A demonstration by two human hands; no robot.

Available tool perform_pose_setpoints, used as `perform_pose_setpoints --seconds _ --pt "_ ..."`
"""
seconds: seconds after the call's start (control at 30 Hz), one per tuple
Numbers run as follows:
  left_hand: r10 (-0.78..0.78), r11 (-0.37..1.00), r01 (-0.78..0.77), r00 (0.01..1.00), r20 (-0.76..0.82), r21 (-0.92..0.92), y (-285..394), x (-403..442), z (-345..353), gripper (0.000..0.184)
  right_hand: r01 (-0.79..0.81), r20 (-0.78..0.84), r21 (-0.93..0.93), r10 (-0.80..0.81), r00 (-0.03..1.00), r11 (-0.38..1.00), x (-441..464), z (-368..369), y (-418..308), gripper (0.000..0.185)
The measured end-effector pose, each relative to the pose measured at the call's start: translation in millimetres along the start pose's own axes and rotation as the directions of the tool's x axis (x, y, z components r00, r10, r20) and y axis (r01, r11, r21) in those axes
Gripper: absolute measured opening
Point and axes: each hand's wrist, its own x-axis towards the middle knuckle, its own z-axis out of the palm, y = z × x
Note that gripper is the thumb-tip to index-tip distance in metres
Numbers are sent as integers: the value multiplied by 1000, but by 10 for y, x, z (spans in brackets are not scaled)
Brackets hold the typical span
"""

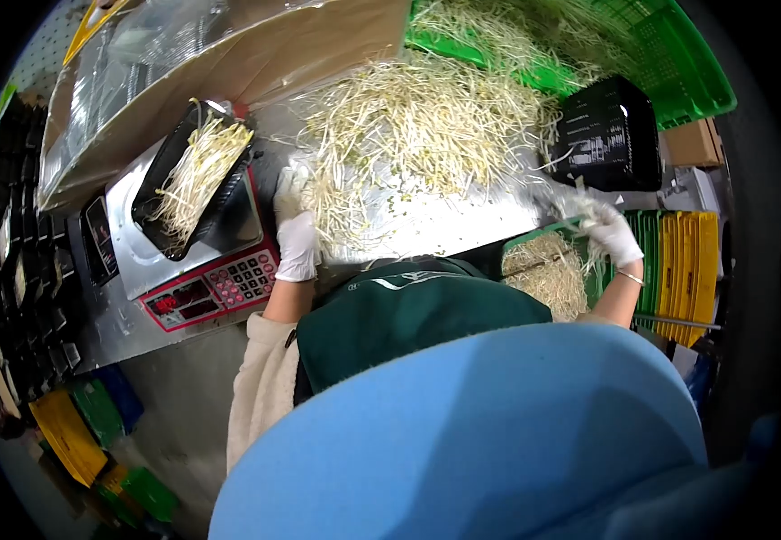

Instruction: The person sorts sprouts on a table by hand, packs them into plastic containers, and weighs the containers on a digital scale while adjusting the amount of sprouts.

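Note:
A loose heap of bean sprouts (435,121) lies on the shiny metal table (462,220). My left hand (297,238), in a white glove, rests at the heap's left edge, its fingers stretched forward against the sprouts. My right hand (613,236), gloved too, is above the right side of a green crate (597,274) that holds more sprouts (552,274). Motion smears its fingers, and pale strands show around them; whether it grips any is unclear. Left of my left hand, a black tray (153,191) filled with sprouts (201,175) sits tilted on a red-edged scale (206,292).
An overturned black tray (608,135) stands right of the heap. Behind it is a large green crate (678,67) with sprouts. A cardboard box (318,54) borders the back left. Stacked black trays (26,261) line the far left; yellow crates (687,270) stand at right.

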Motion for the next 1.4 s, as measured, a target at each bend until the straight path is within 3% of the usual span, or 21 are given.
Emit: perform_pose_setpoints --seconds 0.03,0.07,0.2,0.33,0.4,0.53,0.6,0.73,0.8,0.83,0.87,0.9,0.93,1.0,1.07,1.1,1.13,1.17,1.2,1.27,1.4 --pt "-42 998 42 999 3 -47 99 -8 107 81 -284 -225 -655 177 958 701 -64 65 -139 59" --pt "-84 992 84 996 7 -90 151 -9 174 80 -447 -334 -743 302 893 498 -46 131 -326 65" --pt "-80 996 79 997 14 49 79 -35 212 78 277 -106 -445 -357 928 852 732 690 -225 72" --pt "22 994 -32 995 94 100 78 -118 280 68 208 -256 -698 -510 821 686 1234 1758 -1145 111" --pt "31 980 -62 986 164 188 131 -166 269 67 -2 -285 -694 -271 919 720 1521 2016 -1313 127" --pt "164 475 -376 926 340 796 12 -232 261 95 -8 -209 -887 -387 898 461 1298 2426 -1464 127" --pt "37 67 -313 950 311 947 10 -297 347 101 25 -166 -724 -209 964 689 1454 2201 -1582 118" --pt "73 346 -286 958 278 894 -87 -142 225 85 315 -35 -209 -329 944 926 1818 1687 -1411 84" --pt "134 535 -259 966 222 804 -48 -136 132 81 359 113 55 -363 925 932 1211 1550 -1626 78" --pt "97 579 -191 981 166 793 49 -186 124 82 403 125 466 -509 852 788 972 1672 -1583 75" --pt "106 622 -242 968 226 745 185 -224 127 70 592 142 321 -656 741 739 1123 1804 -1276 72" --pt "117 663 -293 949 291 689 267 -238 150 60 674 200 -440 -667 718 594 623 1858 -1601 72" --pt "112 667 -297 947 301 684 279 -246 221 60 633 278 -642 -639 718 432 527 2041 -1479 76" --pt "-396 918 382 889 232 102 236 -282 422 59 726 389 -628 -695 605 281 447 2455 -1080 79" --pt "-597 709 671 734 323 -214 218 -248 473 59 743 465 -637 -667 582 204 629 2656 -985 78" --pt "-422 906 384 857 294 180 202 -164 467 59 670 404 -700 -637 657 247 831 2601 -1056 75" --pt "-228 844 5 909 350 537 182 -99 448 60 591 339 -753 -600 725 289 1095 2518 -1158 71" --pt "-60 545 -373 876 479 751 177 -61 436 60 505 259 -756 -519 815 416 1230 2331 -1386 68" --pt "-52 540 -377 877 477 752 215 -22 481 60 407 178 -749 -433 884 523 1363 2107 -1605 64" --pt "5 972 -71 959 283 224 358 81 631 79 536 43 -343 -557 830 772 1577 1793 -1567 63" --pt "-65 997 71 956 286 -10 448 110 640 72 418 76 415 -489 869 808 1091 1681 -1779 87"
